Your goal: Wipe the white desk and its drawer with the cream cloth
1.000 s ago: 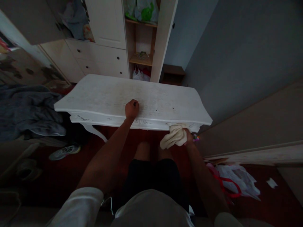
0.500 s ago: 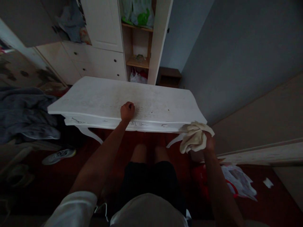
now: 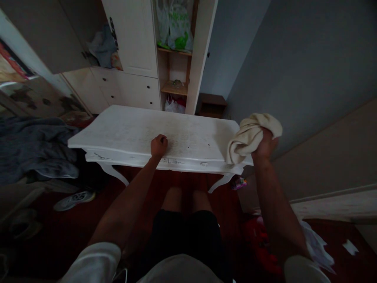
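Note:
In front of me stands a white table (image 3: 129,125) with curved legs and greyish smudges across the middle of its top. My left hand (image 3: 159,145) rests as a closed fist near the table's front edge; whether anything is inside it is hidden. A cream cloth (image 3: 247,137) hangs bunched from my right hand (image 3: 266,143), whose fingers are wrapped into its folds. The cloth is raised above the table's right end, and its lower part covers the front right corner from view. Two small dark specks lie on the tabletop right of my left fist.
A white wardrobe (image 3: 132,59) stands behind the table, one door open on shelves with plastic bags (image 3: 178,23). Grey fabric (image 3: 38,149) lies heaped at left, above a shoe (image 3: 75,200). A grey wall (image 3: 309,70) closes the right side. Bags lie on the red floor at lower right.
My right hand has lifted the cloth from the front right corner to above the table's right end. My left fist stays on the tabletop. The view has tilted slightly upward.

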### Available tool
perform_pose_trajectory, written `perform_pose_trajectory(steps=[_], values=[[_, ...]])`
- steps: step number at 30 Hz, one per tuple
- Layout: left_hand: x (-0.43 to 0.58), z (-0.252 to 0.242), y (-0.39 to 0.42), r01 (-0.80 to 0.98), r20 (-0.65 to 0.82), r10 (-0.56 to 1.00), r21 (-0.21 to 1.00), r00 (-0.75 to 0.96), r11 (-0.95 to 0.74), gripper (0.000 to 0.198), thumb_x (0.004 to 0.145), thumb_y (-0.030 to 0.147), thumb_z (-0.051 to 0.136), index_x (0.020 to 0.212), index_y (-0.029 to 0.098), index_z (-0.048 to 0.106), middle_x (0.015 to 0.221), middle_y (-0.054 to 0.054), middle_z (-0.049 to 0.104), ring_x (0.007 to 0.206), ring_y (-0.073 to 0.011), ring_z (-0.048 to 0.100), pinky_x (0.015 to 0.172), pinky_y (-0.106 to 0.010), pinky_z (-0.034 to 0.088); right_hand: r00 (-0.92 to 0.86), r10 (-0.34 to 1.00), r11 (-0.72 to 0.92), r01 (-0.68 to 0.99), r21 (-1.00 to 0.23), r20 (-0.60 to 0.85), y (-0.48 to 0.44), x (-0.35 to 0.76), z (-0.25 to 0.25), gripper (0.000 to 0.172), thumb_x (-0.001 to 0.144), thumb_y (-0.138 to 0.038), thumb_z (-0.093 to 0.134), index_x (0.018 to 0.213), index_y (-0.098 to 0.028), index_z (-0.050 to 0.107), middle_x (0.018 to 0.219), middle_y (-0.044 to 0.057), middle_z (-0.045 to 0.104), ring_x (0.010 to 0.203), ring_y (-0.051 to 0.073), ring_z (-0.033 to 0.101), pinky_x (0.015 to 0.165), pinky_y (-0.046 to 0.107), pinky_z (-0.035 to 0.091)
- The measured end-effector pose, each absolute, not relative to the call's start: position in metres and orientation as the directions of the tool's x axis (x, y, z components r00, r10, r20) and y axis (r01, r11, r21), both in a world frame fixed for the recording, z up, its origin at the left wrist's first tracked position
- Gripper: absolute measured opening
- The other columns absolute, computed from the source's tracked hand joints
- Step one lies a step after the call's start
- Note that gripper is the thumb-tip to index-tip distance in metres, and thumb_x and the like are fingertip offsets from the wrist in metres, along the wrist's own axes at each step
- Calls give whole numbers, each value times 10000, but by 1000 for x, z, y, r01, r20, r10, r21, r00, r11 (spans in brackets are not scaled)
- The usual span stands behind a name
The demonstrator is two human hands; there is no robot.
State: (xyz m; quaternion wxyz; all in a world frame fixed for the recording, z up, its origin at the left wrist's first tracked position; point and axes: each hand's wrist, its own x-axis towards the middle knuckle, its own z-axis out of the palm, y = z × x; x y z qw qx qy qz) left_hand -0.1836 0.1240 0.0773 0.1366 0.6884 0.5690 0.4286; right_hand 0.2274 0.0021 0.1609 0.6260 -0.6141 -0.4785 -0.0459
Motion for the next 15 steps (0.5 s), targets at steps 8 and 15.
perform_pose_trajectory(steps=[8, 15], values=[[-184, 78, 123, 679, 433, 902, 664, -7, -313, 237, 810, 227, 488, 896, 179, 703, 872, -104, 745, 817, -217, 684, 792, -322, 502, 435, 764, 77, 671, -737, 476, 21, 196, 90, 537, 697, -353, 762, 1162, -152, 581, 1200, 151, 662, 1111, 267, 624, 1022, 460, 468], [-184, 77, 126, 686, 440, 898, 661, -26, -304, 221, 799, 235, 500, 880, 184, 699, 863, -102, 742, 796, -213, 678, 791, -317, 503, 384, 867, 22, 607, -794, 317, 7, 217, 83, 789, 664, -459, 815, 1325, -148, 518, 1291, 180, 629, 1167, 305, 615, 1033, 476, 459]])
